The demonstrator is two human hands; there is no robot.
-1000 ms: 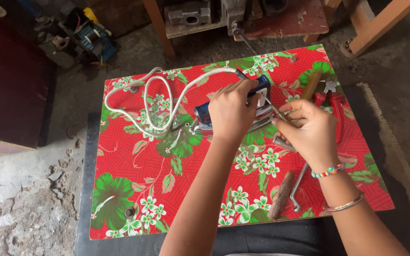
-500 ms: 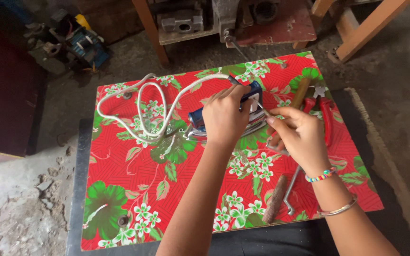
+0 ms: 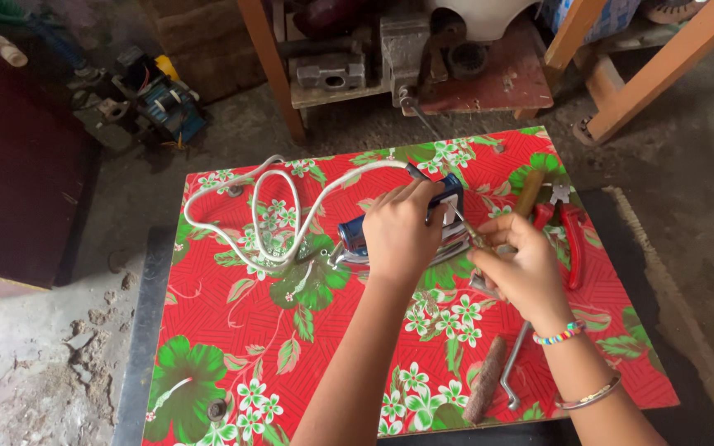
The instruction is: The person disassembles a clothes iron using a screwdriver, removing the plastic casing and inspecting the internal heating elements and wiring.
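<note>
The left hand [image 3: 402, 231] lies clamped over the top of an electric clothes iron [image 3: 357, 235], fingers curled round its blue handle, pressing it down on the worktop [image 3: 233, 363] — a board covered with a red cloth printed with green leaves and white flowers. Only the iron's blue end and a strip of its metal sole show from under that hand. Just beside it, the right hand [image 3: 518, 268] is closed on a thin metal tool [image 3: 466, 230], probably a screwdriver, whose tip points at the rear of the iron under the left hand's fingers; what exactly the tip touches I cannot tell. The two hands sit close together, nearly touching.

A white power cord [image 3: 270, 211] runs out from the iron's rear and lies in loose loops beyond and to the left of the left hand. Beyond the right hand a tool with a wooden handle [image 3: 529, 192] lies on the cloth, and just to that hand's right are red-handled pliers [image 3: 572, 244]. Nearer the person, below the right wrist, lie a rusty brown file-like bar [image 3: 485, 380] and a bent steel rod [image 3: 516, 363], side by side. The right wrist wears a beaded bracelet [image 3: 559, 334]; a thin metal bangle [image 3: 588, 398] sits further up the forearm.

Past the far edge of the worktop, a bench vise [image 3: 402, 45] rests on a low wooden stand on the concrete floor.
</note>
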